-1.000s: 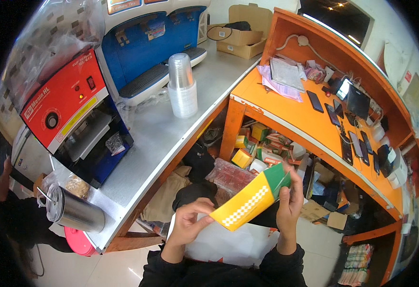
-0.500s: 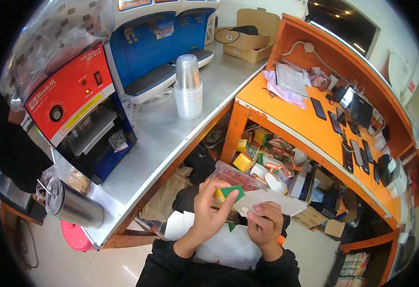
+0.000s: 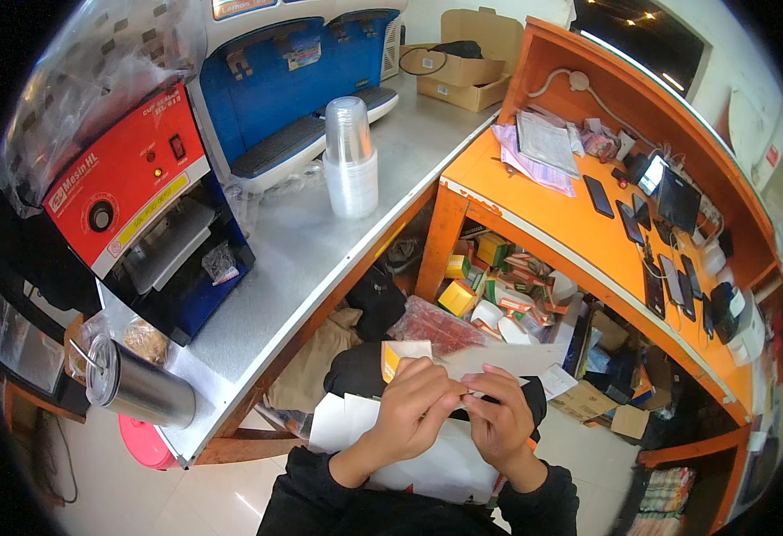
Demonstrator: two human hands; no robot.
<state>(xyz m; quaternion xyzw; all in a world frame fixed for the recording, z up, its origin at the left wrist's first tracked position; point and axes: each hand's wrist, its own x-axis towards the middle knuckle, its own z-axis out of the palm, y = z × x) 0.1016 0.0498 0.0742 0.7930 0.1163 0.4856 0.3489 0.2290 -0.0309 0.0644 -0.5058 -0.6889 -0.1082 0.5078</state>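
Above my lap, both hands are close together on a thin printed cardboard piece [image 3: 397, 358], white with a yellow-orange patch. It sticks up behind the knuckles of my left hand [image 3: 414, 406]; the rest of it is hidden by my fingers. My left fingers are curled and closed on it. Beside it, my right hand [image 3: 504, 418] pinches at the same spot, fingertips nearly touching the left ones. White cardboard sheets [image 3: 342, 420] lie on my lap beneath my hands. A larger pale board [image 3: 507, 359] lies just beyond them.
A metal counter [image 3: 293, 268] at left carries a red cup sealer [image 3: 132, 179], stacked clear cups [image 3: 351, 174] and a steel tumbler [image 3: 146, 384]. To the right, an orange desk [image 3: 534, 196] holds several phones. Printed cartons [image 3: 507, 290] are heaped beneath it.
My hands have come together, and the left has turned over the cardboard. Its green and yellow corner no longer shows; a white and yellow part stands up behind my left hand.
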